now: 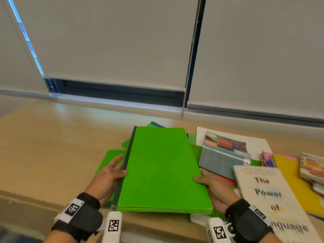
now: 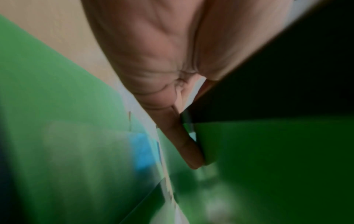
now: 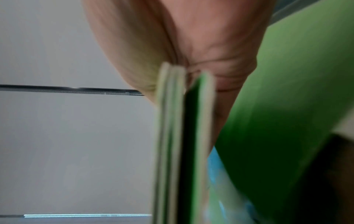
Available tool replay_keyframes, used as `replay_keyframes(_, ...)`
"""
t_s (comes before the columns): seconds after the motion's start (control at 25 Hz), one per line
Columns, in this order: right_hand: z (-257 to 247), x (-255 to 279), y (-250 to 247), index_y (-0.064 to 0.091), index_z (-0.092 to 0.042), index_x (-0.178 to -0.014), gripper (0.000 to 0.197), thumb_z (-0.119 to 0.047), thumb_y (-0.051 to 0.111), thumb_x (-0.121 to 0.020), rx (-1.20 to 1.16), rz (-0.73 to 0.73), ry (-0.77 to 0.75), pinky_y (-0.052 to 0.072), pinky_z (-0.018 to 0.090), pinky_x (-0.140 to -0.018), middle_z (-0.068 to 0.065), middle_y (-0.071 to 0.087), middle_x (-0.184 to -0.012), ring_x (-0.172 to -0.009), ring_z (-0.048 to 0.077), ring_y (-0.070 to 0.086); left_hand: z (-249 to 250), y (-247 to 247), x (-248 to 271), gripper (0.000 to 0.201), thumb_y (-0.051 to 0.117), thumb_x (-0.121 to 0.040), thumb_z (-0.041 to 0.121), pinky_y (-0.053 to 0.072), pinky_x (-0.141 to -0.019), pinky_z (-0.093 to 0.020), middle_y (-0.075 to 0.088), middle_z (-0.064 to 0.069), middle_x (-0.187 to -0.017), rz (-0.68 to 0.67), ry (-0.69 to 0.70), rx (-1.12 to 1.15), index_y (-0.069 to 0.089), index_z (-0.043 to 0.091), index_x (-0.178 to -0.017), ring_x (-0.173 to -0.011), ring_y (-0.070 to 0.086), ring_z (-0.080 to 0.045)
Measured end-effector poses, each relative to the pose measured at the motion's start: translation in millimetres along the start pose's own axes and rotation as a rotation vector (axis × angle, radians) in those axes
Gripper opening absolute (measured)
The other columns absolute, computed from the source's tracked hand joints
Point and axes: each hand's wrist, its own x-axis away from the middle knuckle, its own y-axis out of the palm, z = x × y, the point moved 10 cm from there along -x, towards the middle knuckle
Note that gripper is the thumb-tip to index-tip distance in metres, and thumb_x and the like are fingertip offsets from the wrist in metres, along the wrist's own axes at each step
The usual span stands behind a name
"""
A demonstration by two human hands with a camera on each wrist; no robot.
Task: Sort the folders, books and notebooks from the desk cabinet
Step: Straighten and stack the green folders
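A stack of bright green folders (image 1: 161, 169) with a dark spine on its left edge is held above the wooden desk (image 1: 52, 148). My left hand (image 1: 110, 172) grips the spine side, thumb on top and fingers underneath. My right hand (image 1: 208, 183) grips the opposite edge the same way. In the left wrist view a finger (image 2: 184, 144) lies under the dark spine (image 2: 268, 84). In the right wrist view the green folder edges (image 3: 176, 136) run from my palm (image 3: 191, 37). More green folders (image 1: 108, 158) lie flat on the desk beneath.
To the right lie a white book titled "The Power of Language" (image 1: 273, 195), a grey zip pouch (image 1: 222, 160), a white sheet with a picture (image 1: 233, 141), pens (image 1: 266, 158), a yellow folder (image 1: 294, 181) and a small stack of booklets (image 1: 312, 167). Closed window blinds (image 1: 114, 41) stand behind the desk.
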Motion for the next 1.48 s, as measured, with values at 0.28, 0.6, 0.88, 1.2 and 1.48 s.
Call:
replay_keyframes(0.28,55.6,107.6,-69.8,0.055,-0.018,-0.123,0.039,0.007,0.043,-0.095,0.027,0.21,-0.027,0.052,0.052,-0.09,0.016,0.068,-0.118,-0.108,0.039,0.063,-96.7,43.7,84.4,0.062,0.042,-0.091,-0.016,0.045,-0.089,-0.032,0.056,-0.009,-0.137,-0.011,-0.177,-0.058,0.041,0.022,-0.139,-0.119,0.054,-0.023)
replay_keyframes(0.6,167.1,217.8,-95.1,0.057,-0.022,-0.123,0.048,0.011,0.047,-0.09,0.059,0.415,-0.043,0.048,0.06,-0.093,0.016,0.069,-0.115,-0.102,0.042,0.065,-192.4,32.8,221.0,0.067,0.042,-0.088,-0.021,0.06,-0.064,-0.035,0.066,-0.012,-0.113,-0.062,-0.425,-0.026,0.039,0.029,-0.133,-0.096,0.066,-0.028)
replay_keyframes(0.88,316.7,302.5,-64.3,0.058,-0.012,-0.119,0.062,0.003,0.068,-0.06,0.21,0.513,0.083,0.056,0.028,-0.071,0.019,0.068,-0.114,-0.086,0.028,0.066,-272.7,-63.5,344.0,0.082,0.06,-0.065,-0.028,0.053,-0.063,-0.018,0.05,-0.014,-0.136,-0.02,-0.508,-0.241,0.042,0.019,-0.129,-0.084,0.068,-0.007)
replay_keyframes(1.2,372.6,299.9,-85.4,0.057,-0.025,-0.114,0.047,0.015,0.047,-0.09,0.162,0.46,0.313,0.049,0.051,-0.094,0.015,0.064,-0.119,-0.105,0.034,0.063,-290.7,-63.8,374.4,0.071,0.041,-0.089,-0.023,0.043,-0.085,-0.031,0.048,-0.002,-0.139,0.077,-0.668,-0.385,0.029,0.014,-0.148,-0.114,0.055,-0.023)
replay_keyframes(1.48,375.5,212.4,-122.1,0.052,-0.015,-0.13,0.047,0.012,0.044,-0.092,0.119,0.511,0.318,0.046,0.061,-0.095,0.018,0.065,-0.117,-0.104,0.039,0.063,-304.4,-62.9,293.2,0.053,0.043,-0.093,-0.015,0.046,-0.082,-0.031,0.047,-0.016,-0.139,0.131,-0.631,-0.521,0.035,0.004,-0.142,-0.094,0.057,-0.023)
